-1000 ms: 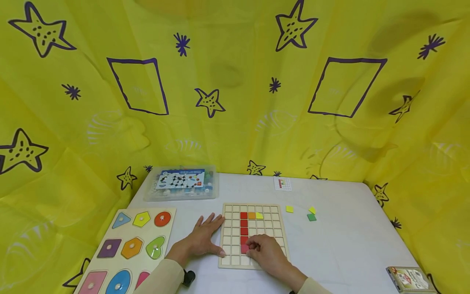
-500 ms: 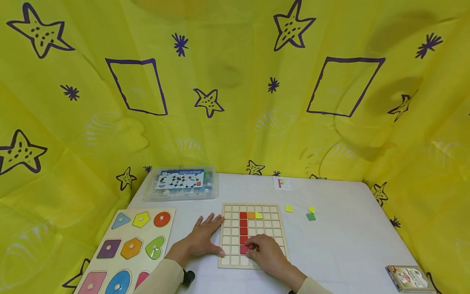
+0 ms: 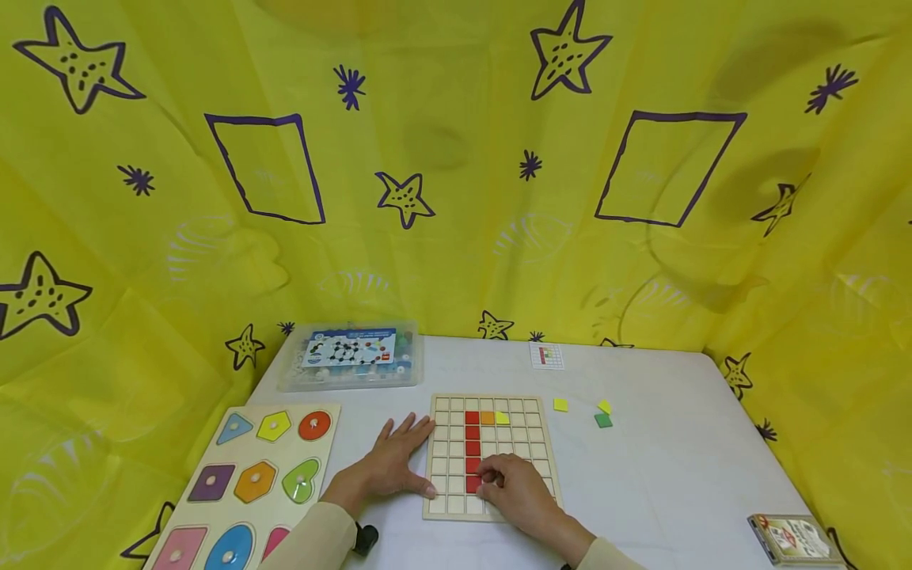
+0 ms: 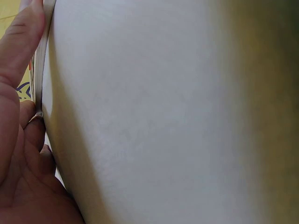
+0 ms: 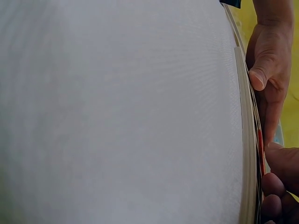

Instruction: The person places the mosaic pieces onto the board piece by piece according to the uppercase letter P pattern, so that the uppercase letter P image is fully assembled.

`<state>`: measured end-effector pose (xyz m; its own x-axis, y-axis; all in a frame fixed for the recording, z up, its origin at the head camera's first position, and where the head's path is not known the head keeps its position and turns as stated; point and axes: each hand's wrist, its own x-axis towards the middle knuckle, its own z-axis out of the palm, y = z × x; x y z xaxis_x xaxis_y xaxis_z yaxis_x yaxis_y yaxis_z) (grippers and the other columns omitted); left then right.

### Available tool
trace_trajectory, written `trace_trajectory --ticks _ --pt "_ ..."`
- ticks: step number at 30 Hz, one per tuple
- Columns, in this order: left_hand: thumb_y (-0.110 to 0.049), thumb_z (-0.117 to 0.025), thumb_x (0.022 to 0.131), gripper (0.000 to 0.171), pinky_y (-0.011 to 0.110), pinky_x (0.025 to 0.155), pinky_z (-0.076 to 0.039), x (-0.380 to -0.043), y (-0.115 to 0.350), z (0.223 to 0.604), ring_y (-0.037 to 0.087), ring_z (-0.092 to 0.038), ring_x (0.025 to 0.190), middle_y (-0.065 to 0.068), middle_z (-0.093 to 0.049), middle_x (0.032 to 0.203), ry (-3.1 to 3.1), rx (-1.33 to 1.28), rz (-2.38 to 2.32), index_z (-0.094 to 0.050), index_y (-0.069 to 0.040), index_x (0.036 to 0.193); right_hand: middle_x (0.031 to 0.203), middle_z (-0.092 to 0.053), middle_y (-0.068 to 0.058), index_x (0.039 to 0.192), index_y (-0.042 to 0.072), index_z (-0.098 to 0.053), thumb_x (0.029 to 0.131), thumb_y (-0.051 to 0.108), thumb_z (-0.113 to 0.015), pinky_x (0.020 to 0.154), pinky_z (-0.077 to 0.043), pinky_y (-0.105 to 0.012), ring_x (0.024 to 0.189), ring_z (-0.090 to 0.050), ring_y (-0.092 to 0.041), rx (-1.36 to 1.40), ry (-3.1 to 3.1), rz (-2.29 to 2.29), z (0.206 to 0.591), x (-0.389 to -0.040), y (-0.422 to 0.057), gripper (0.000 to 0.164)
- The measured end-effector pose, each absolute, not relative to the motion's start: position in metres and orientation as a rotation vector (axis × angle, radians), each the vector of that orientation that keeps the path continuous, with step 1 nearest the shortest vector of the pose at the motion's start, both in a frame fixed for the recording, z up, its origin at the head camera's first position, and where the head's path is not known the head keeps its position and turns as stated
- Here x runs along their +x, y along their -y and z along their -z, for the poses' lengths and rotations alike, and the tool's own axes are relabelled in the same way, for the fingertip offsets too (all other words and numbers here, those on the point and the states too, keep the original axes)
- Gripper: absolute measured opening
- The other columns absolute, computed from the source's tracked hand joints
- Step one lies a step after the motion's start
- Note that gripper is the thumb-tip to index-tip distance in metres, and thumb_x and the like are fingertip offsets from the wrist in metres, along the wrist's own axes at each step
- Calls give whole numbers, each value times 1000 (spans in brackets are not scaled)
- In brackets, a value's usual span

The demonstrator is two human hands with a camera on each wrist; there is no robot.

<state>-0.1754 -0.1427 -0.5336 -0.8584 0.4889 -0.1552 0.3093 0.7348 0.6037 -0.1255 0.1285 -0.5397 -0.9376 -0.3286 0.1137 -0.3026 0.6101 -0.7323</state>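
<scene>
A wooden grid board point(image 3: 456, 508) lies on the table between both hands. In one of its columns is a line of red square tiles point(image 3: 473, 432), with an orange tile point(image 3: 488, 417) and a cut-cornered yellow tile point(image 3: 502, 418) beside the top one. My left hand point(image 3: 390, 465) rests with fingers spread at the board's left edge, its thumb at the lower rim. With curled fingers my right hand point(image 3: 518, 492) leans over the board, index finger and thumb at the lowest red tile point(image 3: 472, 484). The right wrist view shows the right fingertips point(image 5: 273, 184) low at the board's surface.
Right of the board lie a yellow square point(image 3: 560, 404), a small yellow piece point(image 3: 605, 407) and a green piece point(image 3: 603, 420). Behind them is a pattern card point(image 3: 547, 356). A clear plastic box point(image 3: 349, 378), a shape puzzle point(image 3: 235, 443) and a small box point(image 3: 796, 542) stand around.
The lowest red tile under my right fingers has turned from pinkish to plain red, as if lying flatter. Both hands keep their places; the head view has shifted slightly.
</scene>
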Motion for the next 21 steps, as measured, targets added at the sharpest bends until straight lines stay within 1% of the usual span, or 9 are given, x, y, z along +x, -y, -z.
trace_trajectory --ticks 6,10,16,21 --pt "-50 -93 73 118 62 132 0 -176 143 535 38 -13 164 12 -31 173 -2633 622 -838 -34 -8 166 84 -64 10 99 14 -75 87 11 -85 64 -46 -18 74 -49 0 -506 -2781 1321 542 -126 -129 16" --pt "-50 -93 73 118 62 132 0 -176 144 536 37 -14 164 12 -31 173 -2635 622 -837 -34 -8 166 84 -64 9 99 13 -74 88 13 -85 65 -47 -18 74 -51 0 -487 -2757 1354 541 -126 -129 16" --pt "-48 -94 73 118 62 132 0 -177 143 537 38 -14 164 12 -31 173 -2638 627 -832 -34 -8 165 83 -64 6 100 8 -74 90 6 -80 64 -49 -18 73 -54 -3 -404 -2668 1496 535 -130 -131 13" --pt "-48 -94 72 118 63 132 0 -176 143 534 38 -14 164 12 -31 173 -2634 623 -838 -34 -7 165 86 -65 4 102 8 -74 90 6 -80 64 -49 -18 74 -53 -4 -325 -2688 1540 531 -138 -134 13"
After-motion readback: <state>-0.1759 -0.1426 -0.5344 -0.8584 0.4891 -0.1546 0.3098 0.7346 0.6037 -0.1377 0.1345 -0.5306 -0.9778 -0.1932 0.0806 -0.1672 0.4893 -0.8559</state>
